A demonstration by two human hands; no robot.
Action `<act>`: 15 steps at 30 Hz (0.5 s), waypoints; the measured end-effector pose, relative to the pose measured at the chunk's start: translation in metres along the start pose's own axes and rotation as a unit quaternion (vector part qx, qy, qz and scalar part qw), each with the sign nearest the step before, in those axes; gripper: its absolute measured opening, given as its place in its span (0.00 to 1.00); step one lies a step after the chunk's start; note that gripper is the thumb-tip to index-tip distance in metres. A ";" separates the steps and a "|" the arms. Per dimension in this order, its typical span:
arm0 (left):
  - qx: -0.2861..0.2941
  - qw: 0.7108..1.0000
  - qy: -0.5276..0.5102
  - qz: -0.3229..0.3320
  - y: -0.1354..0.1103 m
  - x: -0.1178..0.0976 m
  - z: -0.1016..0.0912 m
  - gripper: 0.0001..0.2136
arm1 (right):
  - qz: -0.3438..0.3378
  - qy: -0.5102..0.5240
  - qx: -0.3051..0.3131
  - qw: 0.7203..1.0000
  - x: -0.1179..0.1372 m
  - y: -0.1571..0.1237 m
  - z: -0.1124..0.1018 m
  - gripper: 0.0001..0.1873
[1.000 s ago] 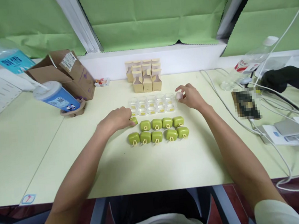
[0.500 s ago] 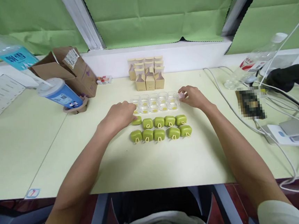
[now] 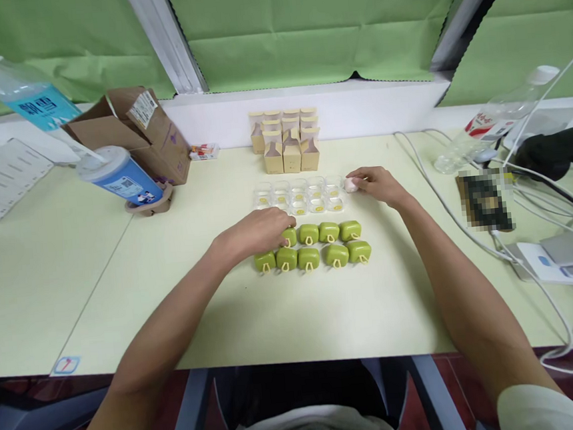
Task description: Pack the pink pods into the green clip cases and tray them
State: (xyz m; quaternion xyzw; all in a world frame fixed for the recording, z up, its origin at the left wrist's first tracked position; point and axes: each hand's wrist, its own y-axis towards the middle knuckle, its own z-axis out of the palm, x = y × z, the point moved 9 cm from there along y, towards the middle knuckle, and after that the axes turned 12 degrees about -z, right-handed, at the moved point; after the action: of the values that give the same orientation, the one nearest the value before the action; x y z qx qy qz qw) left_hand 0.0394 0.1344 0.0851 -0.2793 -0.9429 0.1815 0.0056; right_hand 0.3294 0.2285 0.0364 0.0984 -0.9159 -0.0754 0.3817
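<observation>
Small green cases [image 3: 337, 255] with pale yellow loops stand in two rows on the table. My left hand [image 3: 262, 230] is over the left end of the back row, its thumb and fingers closed about a green case [image 3: 290, 237]; part of that case and its neighbour are hidden. Behind the rows sit clear plastic containers [image 3: 316, 199] with yellow labels in their bottoms, two rows deep. Beside their right end, my right hand [image 3: 375, 184] pinches a small whitish, rounded piece [image 3: 351, 184], too small to name.
Open small cardboard boxes [image 3: 292, 154] stand against the back wall. At left are a brown carton [image 3: 160, 146], a blue cup [image 3: 130, 182] in a holder and a tilted bottle [image 3: 43, 106]. A clear bottle [image 3: 489, 120], white cables [image 3: 432, 195] and devices lie at right.
My left hand has moved right, from the leftmost case of the back row to the case beside it. My right hand stays by the containers, and its whitish piece shows more plainly.
</observation>
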 end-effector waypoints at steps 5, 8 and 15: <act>0.010 1.000 0.005 0.015 0.001 0.000 0.004 0.14 | 0.009 0.016 0.007 1.000 -0.001 -0.002 0.005 0.21; 0.017 1.000 0.002 0.010 0.002 0.002 0.006 0.16 | 0.011 0.016 0.011 1.000 0.000 -0.002 0.005 0.23; 0.023 0.998 -0.037 0.037 0.008 0.004 0.006 0.20 | -0.014 0.011 -0.134 0.991 0.023 -0.002 -0.045 0.19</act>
State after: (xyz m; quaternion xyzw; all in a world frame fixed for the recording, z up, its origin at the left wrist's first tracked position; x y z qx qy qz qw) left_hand 0.0397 0.1403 0.0761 -0.3068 -0.9270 0.2136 -0.0293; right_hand 0.3454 0.2186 0.0830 0.0597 -0.8919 -0.2016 0.4005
